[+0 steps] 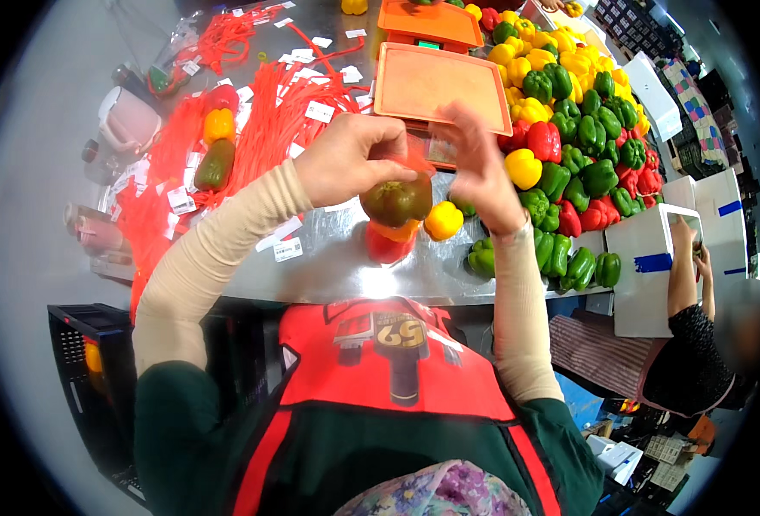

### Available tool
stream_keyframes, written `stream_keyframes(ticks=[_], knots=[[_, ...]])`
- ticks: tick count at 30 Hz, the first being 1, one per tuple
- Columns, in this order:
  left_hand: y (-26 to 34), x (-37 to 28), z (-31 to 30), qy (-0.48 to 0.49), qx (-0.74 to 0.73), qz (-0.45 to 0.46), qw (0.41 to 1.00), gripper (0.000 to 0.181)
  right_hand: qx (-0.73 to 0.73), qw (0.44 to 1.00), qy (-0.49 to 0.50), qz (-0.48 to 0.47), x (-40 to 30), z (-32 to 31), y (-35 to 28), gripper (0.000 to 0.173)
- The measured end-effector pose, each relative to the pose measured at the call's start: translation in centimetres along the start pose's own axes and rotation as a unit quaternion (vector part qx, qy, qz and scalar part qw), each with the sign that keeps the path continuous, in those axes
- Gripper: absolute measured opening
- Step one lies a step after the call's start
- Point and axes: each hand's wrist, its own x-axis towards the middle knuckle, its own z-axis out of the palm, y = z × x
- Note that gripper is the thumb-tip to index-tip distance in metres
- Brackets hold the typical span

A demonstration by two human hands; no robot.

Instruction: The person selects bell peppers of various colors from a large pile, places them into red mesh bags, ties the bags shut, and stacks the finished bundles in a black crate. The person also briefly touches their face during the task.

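My left hand [354,158] pinches the gathered top of a red mesh net bag [420,158]. Hanging in the net are a dark green bell pepper [393,201] on top, a yellow-orange one [395,231] partly hidden below it, and a red one [389,248] at the bottom. My right hand [480,171], blurred, is raised to the right of the net's top with its fingers apart and nothing visible in them. A loose yellow bell pepper [444,220] rests on the steel table [328,274], just right of the bagged ones.
Red net bags with white tags [283,97] cover the left side, beside a filled net [217,138]. Orange-topped scales [441,84] stand ahead. Loose bell peppers [586,122] are heaped at right, near foam boxes [638,277] and a co-worker [689,348]. A black crate [90,374] stands lower left.
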Motion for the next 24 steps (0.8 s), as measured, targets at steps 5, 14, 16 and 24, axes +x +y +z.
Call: stream_keyframes(ticks=[5, 14, 16, 24], knots=[[0.7, 3.3, 2.6, 0.009, 0.127, 0.19, 0.973, 0.019, -0.333, 0.94, 0.014, 0.072, -1.9, 4.0, 3.3, 0.052], [-13.8, -2.7, 5.4, 0.042, -0.122, -0.006, 0.992, 0.116, -0.075, 0.986, 0.139, 0.053, -1.6, 2.1, 4.1, 0.035], [-14.5, -4.7, 9.1, -0.027, -0.151, -0.055, 0.987, 0.132, -0.062, 0.981, 0.162, 0.09, -1.7, 2.0, 3.8, 0.039], [-12.4, -5.7, 11.6, 0.063, -0.154, -0.145, 0.975, 0.086, -0.053, 0.985, 0.122, 0.11, -1.2, 1.1, 3.5, 0.038]])
